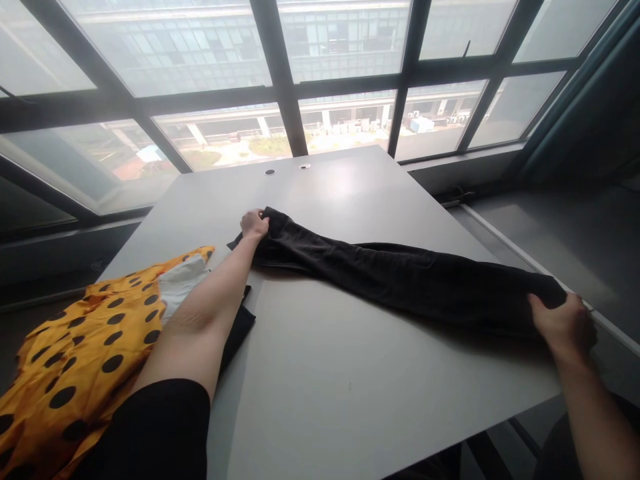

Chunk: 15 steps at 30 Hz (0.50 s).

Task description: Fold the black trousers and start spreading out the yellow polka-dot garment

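A long black garment (390,273) lies stretched across the grey table (330,387) from its middle to the right edge. My left hand (254,225) grips the far end of it near the table's centre. My right hand (563,327) holds the other end at the table's right edge, so the cloth is pulled out flat between both hands.
A yellow cloth with black dots (75,360) and a white piece (181,283) lie heaped at the table's left. A dark cloth (239,328) lies under my left forearm. Two cable holes (287,169) sit near the far edge. Windows stand behind the table.
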Motion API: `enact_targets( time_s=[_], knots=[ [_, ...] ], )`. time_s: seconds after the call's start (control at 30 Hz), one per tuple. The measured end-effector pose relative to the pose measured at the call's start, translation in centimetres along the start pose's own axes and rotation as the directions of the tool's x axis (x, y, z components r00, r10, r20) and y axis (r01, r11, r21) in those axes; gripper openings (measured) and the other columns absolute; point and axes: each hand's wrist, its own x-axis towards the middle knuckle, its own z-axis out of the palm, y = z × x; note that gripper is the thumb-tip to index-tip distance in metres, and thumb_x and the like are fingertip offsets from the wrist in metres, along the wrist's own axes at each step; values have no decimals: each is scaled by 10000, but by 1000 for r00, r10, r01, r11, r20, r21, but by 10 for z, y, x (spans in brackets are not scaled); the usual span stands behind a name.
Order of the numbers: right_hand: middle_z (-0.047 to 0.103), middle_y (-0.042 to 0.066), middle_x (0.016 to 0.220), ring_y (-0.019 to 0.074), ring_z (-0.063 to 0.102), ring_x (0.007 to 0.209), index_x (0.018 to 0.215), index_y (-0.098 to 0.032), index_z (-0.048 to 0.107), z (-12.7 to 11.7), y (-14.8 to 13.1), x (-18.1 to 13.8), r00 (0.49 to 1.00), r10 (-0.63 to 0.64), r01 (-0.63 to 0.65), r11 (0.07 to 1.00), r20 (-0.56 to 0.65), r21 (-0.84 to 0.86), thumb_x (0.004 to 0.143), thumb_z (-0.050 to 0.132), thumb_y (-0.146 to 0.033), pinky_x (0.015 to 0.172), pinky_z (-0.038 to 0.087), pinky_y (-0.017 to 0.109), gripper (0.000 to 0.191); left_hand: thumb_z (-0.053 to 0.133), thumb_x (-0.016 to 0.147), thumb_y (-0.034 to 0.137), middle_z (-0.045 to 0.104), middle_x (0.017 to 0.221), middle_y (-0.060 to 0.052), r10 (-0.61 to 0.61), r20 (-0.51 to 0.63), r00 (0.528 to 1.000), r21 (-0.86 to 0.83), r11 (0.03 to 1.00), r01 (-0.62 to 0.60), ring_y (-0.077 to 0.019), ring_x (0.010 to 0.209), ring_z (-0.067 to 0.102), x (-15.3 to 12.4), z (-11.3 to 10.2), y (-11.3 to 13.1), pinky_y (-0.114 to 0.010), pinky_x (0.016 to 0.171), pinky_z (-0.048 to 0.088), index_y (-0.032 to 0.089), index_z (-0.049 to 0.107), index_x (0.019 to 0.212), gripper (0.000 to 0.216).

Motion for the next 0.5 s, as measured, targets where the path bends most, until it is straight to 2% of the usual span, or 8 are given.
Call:
enact_targets(
  time_s=[0.07, 0.17, 0.23, 0.3, 0.4, 0.5],
  knots=[
    [650, 324, 1323, 518, 626, 1239, 1353, -96, 627, -1, 0, -1, 1000, -9, 9, 1000, 6, -1, 847, 625, -681, 950, 547, 594, 774, 573, 992, 232, 675, 1279, -124, 92, -135, 987, -45, 994, -98, -286, 1266, 583, 6, -20, 13, -374, 1147, 418, 149, 662, 1222, 261],
    [655, 326, 1303, 527, 632, 1220, 1348, -111, 630, -1, 2, 1, 1000, 17, -16, 1000, 15, -16, 838, 621, -697, 940, 548, 612, 776, 547, 988, 140, 650, 1286, -135, 172, -332, 927, -123, 967, -224, -250, 1201, 568, 21, -66, 22, -362, 1124, 431, 56, 646, 1230, 275],
    [663, 325, 1276, 531, 639, 1207, 1341, -128, 637, 0, 5, 7, 998, 49, -47, 998, 47, -35, 838, 621, -712, 937, 547, 625, 771, 533, 1004, 110, 647, 1280, -138, 172, -332, 927, -161, 958, -235, -207, 1136, 566, 29, -98, 14, -359, 1084, 450, -9, 606, 1270, 301],
    [659, 331, 1274, 539, 633, 1217, 1329, -140, 650, 2, 9, 17, 992, 78, -73, 996, 99, -51, 827, 620, -749, 930, 548, 628, 790, 521, 1036, 128, 648, 1284, -127, 143, -285, 948, -154, 969, -193, -169, 1099, 565, 31, -121, -3, -331, 1040, 466, -26, 575, 1307, 316],
    [654, 338, 1292, 550, 626, 1227, 1305, -134, 668, 3, 11, 33, 982, 100, -93, 995, 163, -48, 795, 636, -786, 920, 552, 614, 828, 528, 1063, 192, 648, 1308, -94, 73, -233, 970, -95, 991, -97, -141, 1077, 572, 21, -129, -36, -280, 999, 481, 31, 572, 1342, 324],
    [663, 328, 1300, 534, 638, 1224, 1303, -123, 672, 1, 6, 40, 971, 112, -103, 993, 211, -49, 796, 661, -760, 924, 559, 584, 814, 567, 1037, 196, 682, 1265, -68, 27, -180, 983, -63, 997, -39, -140, 1050, 580, 2, -107, -59, -274, 1015, 477, 75, 608, 1303, 294]
  ],
)
